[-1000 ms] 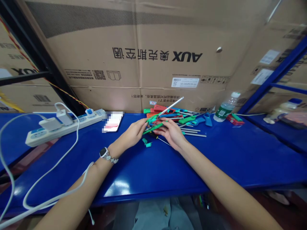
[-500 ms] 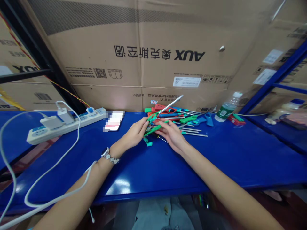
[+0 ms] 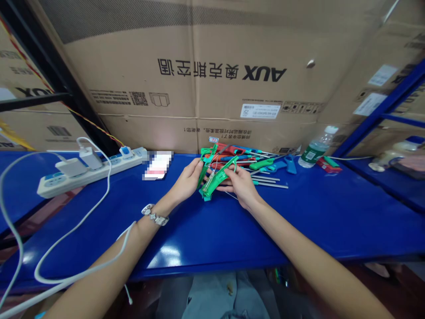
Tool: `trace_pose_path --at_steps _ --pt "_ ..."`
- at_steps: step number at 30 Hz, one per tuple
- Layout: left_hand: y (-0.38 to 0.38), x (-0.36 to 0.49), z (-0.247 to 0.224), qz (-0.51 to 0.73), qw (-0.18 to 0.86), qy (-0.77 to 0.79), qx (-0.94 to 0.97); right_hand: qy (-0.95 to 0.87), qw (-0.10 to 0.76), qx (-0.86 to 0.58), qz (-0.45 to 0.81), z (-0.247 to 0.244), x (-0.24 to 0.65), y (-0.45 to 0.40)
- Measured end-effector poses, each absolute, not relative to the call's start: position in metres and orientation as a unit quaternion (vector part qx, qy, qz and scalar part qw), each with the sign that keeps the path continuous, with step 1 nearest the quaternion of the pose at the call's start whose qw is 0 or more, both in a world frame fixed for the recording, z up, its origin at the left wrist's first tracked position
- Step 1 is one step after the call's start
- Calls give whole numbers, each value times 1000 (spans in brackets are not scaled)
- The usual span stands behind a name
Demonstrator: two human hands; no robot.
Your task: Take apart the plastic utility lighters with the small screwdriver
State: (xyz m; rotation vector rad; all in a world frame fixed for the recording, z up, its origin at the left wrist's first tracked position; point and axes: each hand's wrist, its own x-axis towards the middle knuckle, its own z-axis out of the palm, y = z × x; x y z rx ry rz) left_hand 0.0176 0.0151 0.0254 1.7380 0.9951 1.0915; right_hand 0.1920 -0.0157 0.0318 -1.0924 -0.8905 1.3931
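Observation:
A green long-neck lighter casing is split into two halves between my hands. My left hand (image 3: 187,179) pinches one green casing half (image 3: 201,174), held upright with its inner side turned partly away. In my right hand (image 3: 243,185), thumb and fingers grip the other green casing half (image 3: 219,178), its hollow side facing up and small inner parts inside it. Small teal plastic pieces (image 3: 207,196) lie on the table just below. A thin metal shaft (image 3: 231,195) shows beneath my right fingers. Behind both hands lies a pile of red, blue and green long-neck lighters (image 3: 262,165) with metal tubes.
On the blue table (image 3: 212,239) a white power strip (image 3: 96,173) with chargers and cables stands left, beside a phone (image 3: 157,166). A water bottle (image 3: 317,148) and small red box (image 3: 328,165) stand right. A large cardboard box (image 3: 215,40) closes off the back.
The green casing has come apart into two halves, one in each hand. The metal tube that pointed up no longer stands out. My right hand has turned its half open side up.

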Motion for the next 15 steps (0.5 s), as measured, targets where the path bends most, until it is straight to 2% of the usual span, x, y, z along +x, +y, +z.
trace_pose_path --at_steps 4,9,15 --pt "13 19 27 432 418 389 698 -372 548 -468 586 33 191 -15" --pt "9 20 25 419 346 381 748 -370 553 -465 584 29 192 -13" --pt "10 16 25 417 309 391 760 -376 543 -467 589 25 194 -11"
